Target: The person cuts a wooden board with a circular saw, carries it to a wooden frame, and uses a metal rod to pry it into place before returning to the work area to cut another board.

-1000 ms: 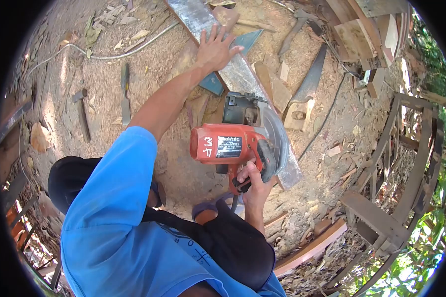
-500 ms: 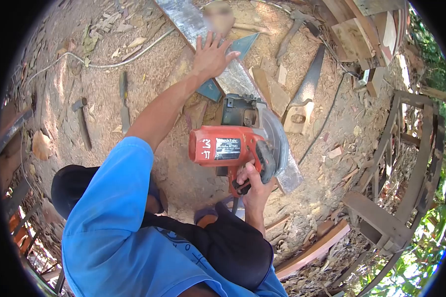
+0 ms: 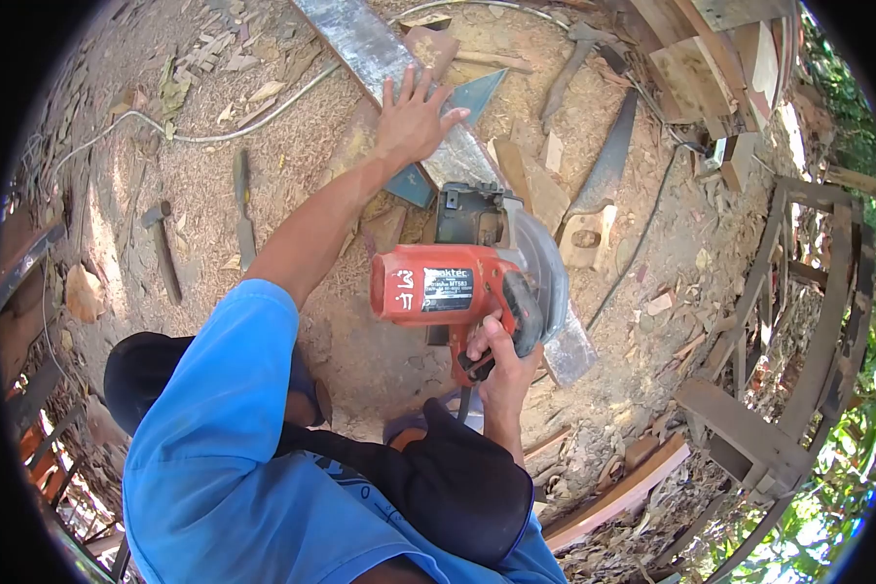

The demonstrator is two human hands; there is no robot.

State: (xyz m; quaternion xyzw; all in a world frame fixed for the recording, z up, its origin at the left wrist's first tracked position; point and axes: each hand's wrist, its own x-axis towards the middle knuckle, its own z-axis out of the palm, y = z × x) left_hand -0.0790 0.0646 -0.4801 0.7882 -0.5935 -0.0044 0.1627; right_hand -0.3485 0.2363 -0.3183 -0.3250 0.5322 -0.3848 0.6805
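Flat on a long grey-brown board (image 3: 355, 44) lies my left hand (image 3: 414, 122), its fingers spread. My right hand (image 3: 501, 355) is wrapped round the rear handle of a red circular saw (image 3: 423, 282), which rests over the lower part of the same board. The saw's round guard (image 3: 545, 263) stands along its right side, and its blade is hidden. Under the board, a blue-green flat piece (image 3: 479, 94) sticks out on both sides, close to my left hand.
A handsaw (image 3: 608, 161) and a hammer-like tool (image 3: 566, 73) lie right of the board. At left are a small hammer (image 3: 164, 248) and a chisel (image 3: 243, 209). A cable (image 3: 253, 127) crosses the ground. Wooden frames (image 3: 749, 428) stand at right.
The view has shifted very slightly. Both hands, the saw and the board keep nearly the same places relative to one another.
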